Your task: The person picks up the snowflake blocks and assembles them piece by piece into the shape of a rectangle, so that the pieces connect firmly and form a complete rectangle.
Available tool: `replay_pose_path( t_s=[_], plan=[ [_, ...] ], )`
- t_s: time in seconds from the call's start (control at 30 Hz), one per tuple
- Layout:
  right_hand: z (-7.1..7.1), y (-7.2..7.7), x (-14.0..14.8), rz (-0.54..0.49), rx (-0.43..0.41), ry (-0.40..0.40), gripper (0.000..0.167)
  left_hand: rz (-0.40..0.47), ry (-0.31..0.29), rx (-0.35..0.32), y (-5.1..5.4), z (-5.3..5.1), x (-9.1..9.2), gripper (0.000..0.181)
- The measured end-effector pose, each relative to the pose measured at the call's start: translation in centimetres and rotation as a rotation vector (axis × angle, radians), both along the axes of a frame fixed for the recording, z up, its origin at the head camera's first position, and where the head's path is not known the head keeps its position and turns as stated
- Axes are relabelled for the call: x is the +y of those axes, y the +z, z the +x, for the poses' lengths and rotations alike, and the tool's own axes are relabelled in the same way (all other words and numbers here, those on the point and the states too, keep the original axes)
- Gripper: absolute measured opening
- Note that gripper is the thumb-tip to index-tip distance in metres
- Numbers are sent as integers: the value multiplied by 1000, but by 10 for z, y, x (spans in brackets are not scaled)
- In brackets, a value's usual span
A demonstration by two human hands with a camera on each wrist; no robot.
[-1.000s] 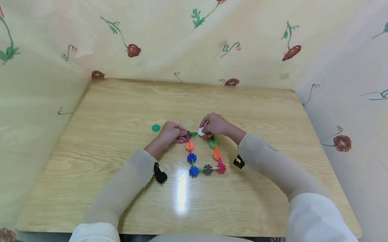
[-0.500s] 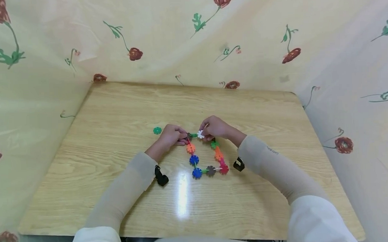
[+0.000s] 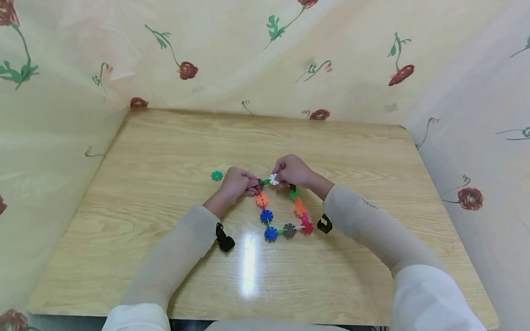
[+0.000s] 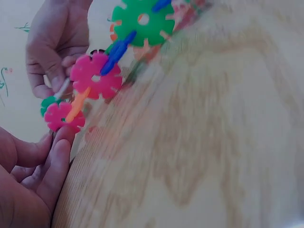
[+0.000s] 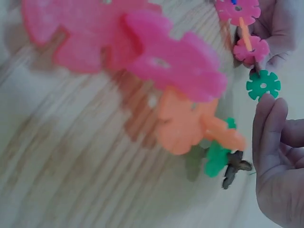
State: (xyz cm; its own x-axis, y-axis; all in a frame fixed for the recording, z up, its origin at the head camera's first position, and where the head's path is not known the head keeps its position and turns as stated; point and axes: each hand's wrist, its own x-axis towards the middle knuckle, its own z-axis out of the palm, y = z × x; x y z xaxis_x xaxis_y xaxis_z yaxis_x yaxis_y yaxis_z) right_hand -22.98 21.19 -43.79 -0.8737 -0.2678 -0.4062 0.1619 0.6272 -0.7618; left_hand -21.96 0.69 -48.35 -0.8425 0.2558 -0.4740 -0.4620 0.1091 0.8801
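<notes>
A chain of notched plastic snowflake discs, with a blue corner disc (image 3: 271, 234) and an orange disc (image 3: 262, 200), forms a rough four-sided loop on the table. At its far left corner, the left hand (image 3: 238, 182) pinches a dark brown disc (image 3: 260, 184). Beside that, a green disc (image 3: 266, 182) joins a white disc (image 3: 273, 179), which the right hand (image 3: 295, 171) pinches. The right wrist view shows this green disc (image 5: 263, 85) at the right fingertips; the white one is hard to make out there. A dark disc (image 5: 232, 171) ends the chain's right side, apart from the right hand.
A loose green disc (image 3: 216, 175) lies left of the left hand. The wooden table (image 3: 159, 154) meets a flower-patterned cloth (image 3: 226, 50) at its back and sides. Black wrist cameras hang under both forearms, the left one (image 3: 226, 242) near the tabletop.
Both hands keep their grip at the far side of the loop. The head view shifts slightly, and the chain's near side sits a little farther right in it than a second ago.
</notes>
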Motion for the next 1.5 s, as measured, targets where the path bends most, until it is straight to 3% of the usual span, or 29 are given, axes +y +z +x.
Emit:
replay_pose_path(
  t_s=[0.2, 0.57, 1.0, 1.5],
  plan=[
    [-1, -3, -3, 71, 94, 5, 12, -44, 32, 6, 0, -1, 4, 12],
    [4, -8, -2, -26, 49, -18, 11, -113, 79, 18, 0, 3, 7, 12],
    [3, -3, -3, -29, 44, -73, 10, -158, 118, 4, 1, 2, 13, 11],
    [5, -10, -5, -34, 40, -122, 8, -127, 125, -3, -1, 2, 10, 12]
  ],
)
